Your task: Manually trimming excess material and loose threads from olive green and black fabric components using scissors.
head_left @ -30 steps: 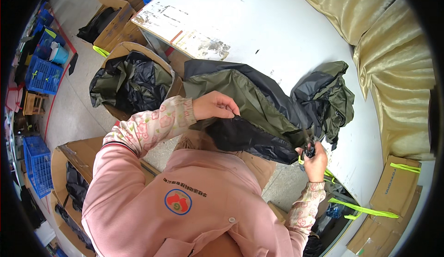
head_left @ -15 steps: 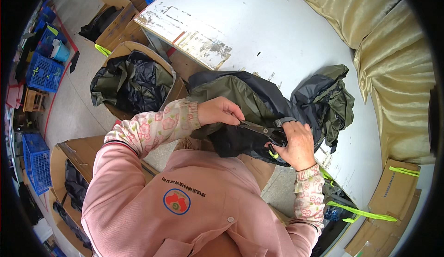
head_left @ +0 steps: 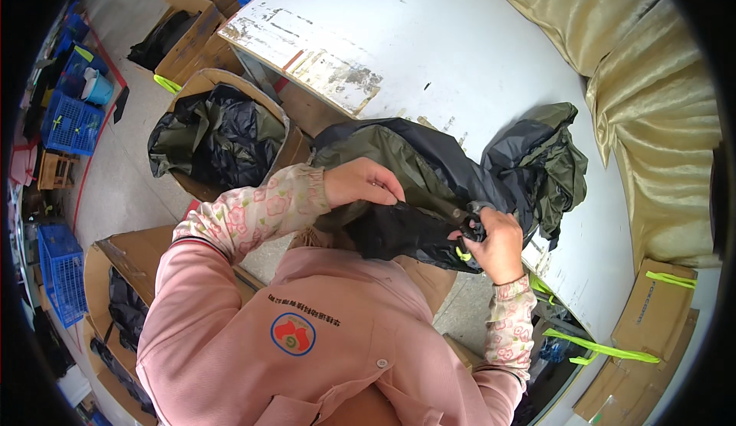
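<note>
A thin, shiny olive-and-black garment (head_left: 387, 150) lies over the near edge of the white table and hangs toward my lap. Between finger and thumb, my left hand (head_left: 363, 183) pinches an edge of its black fabric. My right hand (head_left: 500, 246) is closed around the dark handles of a pair of scissors (head_left: 476, 231). Their blades are hard to make out against the cloth between my hands. A small bright yellow-green piece shows just below my right fingers. The garment's bunched end (head_left: 540, 169) rests farther right on the table.
Left of the garment stands a cardboard box (head_left: 294, 146) filled with similar fabric. Another open carton (head_left: 146, 253) is at my left side. The white tabletop (head_left: 429, 42) is worn along its edge. Gold curtain (head_left: 652, 119) hangs at the right, above a carton (head_left: 652, 311) with yellow-green straps.
My right hand has shifted slightly right with the scissors, and their blades no longer show clearly over the cloth. My left hand keeps its pinch in nearly the same place.
</note>
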Demonstrator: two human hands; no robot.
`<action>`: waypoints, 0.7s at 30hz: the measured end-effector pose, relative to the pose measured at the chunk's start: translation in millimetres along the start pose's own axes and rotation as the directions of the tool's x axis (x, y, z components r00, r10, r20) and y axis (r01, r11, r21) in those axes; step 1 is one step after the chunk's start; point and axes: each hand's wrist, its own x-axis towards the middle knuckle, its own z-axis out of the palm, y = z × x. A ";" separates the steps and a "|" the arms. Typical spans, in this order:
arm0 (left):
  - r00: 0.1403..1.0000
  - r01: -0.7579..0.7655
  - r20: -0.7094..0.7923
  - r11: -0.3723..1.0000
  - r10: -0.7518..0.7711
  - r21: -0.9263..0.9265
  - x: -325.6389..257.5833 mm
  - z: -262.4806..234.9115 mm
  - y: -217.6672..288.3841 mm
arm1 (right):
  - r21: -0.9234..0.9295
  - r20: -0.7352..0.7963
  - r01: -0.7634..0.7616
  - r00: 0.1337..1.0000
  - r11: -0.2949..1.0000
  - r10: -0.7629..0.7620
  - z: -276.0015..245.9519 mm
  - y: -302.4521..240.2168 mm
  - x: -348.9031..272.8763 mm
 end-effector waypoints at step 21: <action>0.416 0.328 -0.719 0.646 0.557 0.690 -229.7 -176.1 54.5 | 0.260 -0.339 -0.644 0.637 0.720 0.693 30.4 134.0 16.6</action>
